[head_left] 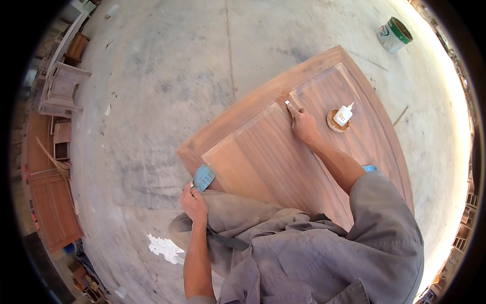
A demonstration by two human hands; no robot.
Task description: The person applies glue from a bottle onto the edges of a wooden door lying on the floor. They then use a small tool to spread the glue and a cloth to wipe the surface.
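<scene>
A large brown wooden panel door point(253, 152) lies in front of me and under my right arm, with raised frame edges around its inset panels. My right hand point(302, 123) is closed, its index finger reaching to the frame joint near the panel's far edge. At that fingertip is a small pale piece point(287, 103), too small to name. My left hand point(194, 202) grips a blue piece of sandpaper point(204, 177) by the panel's left corner. Right of my right hand, a white glue bottle point(343, 116) leans in a small round dish point(334, 125) with brown residue inside.
Another blue piece point(370, 167) pokes out beside my right elbow. A white and green bucket point(395, 34) stands at the far right on the concrete floor point(167, 76). Wooden furniture parts point(53, 187) and a straw broom point(62, 165) line the left. White splatter point(166, 248) marks the floor.
</scene>
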